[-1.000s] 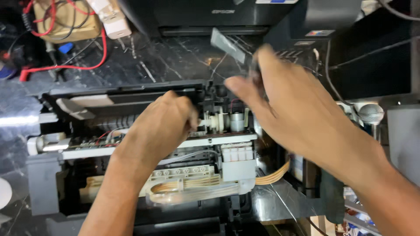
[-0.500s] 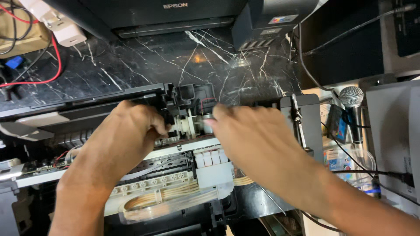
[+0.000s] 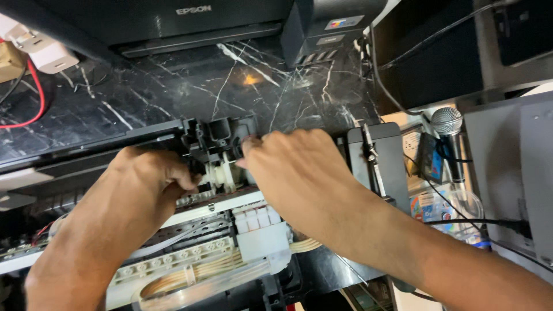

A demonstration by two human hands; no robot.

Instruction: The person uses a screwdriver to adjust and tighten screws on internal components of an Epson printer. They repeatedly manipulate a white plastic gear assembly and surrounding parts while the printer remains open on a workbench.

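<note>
An opened printer chassis [image 3: 173,253] lies on a black marble table, its white frame and ink tubes exposed. My left hand [image 3: 147,181] is curled over the black rear frame, fingers closed beside a white gear assembly [image 3: 222,173]. My right hand [image 3: 294,167] reaches in from the right, its fingertips pinching the black plastic part [image 3: 224,135] just above that gear. A white ink carriage block [image 3: 259,236] sits below my right wrist. What the fingertips grip is partly hidden.
A whole black printer [image 3: 190,23] stands at the back, with a black ink tank unit [image 3: 328,29] beside it. A microphone [image 3: 448,124], cables and small items crowd the right side. A red wire [image 3: 34,98] and white plug [image 3: 43,49] lie far left.
My right hand dropped from above the chassis down to the gear area and now pinches the black part. The view shifted right and closer. My left hand stayed on the rear frame.
</note>
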